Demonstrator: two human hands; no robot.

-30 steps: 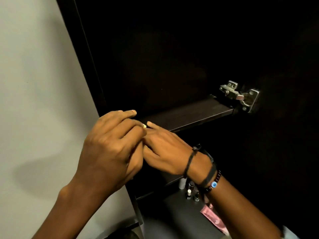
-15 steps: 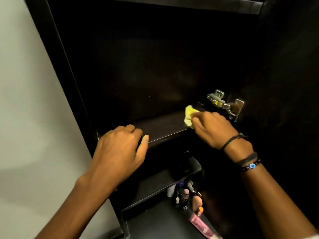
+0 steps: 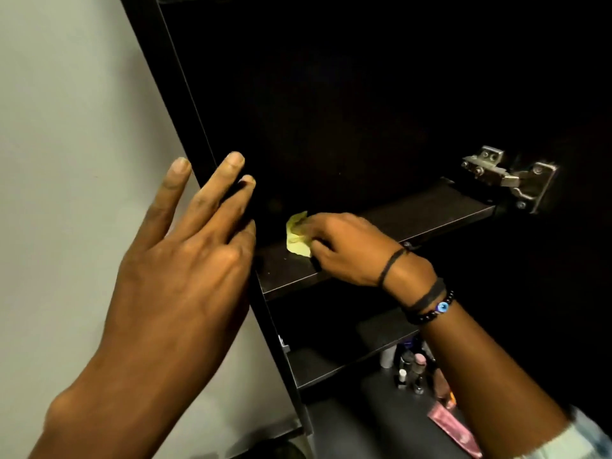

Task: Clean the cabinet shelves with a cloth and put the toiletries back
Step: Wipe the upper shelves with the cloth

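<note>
A small yellow cloth [image 3: 297, 236] lies on the dark upper shelf [image 3: 430, 210] of the open black cabinet, near its left end. My right hand [image 3: 344, 248] holds the cloth against the shelf with curled fingers; part of the cloth is hidden under it. My left hand [image 3: 185, 260] is raised in front of the cabinet's left side panel [image 3: 185, 104], fingers straight and spread, holding nothing. Several small toiletry bottles [image 3: 412, 369] stand on a dark surface below the shelves, partly hidden by my right forearm.
A metal door hinge [image 3: 510, 177] sits at the right end of the upper shelf. A lower shelf [image 3: 331, 366] lies beneath. A pink packet [image 3: 455, 429] lies by the bottles. A pale wall [image 3: 66, 160] is on the left.
My right hand has slid the cloth from the shelf's right end near the hinge to its left end. My left hand has lifted off the shelf edge and spread its fingers.
</note>
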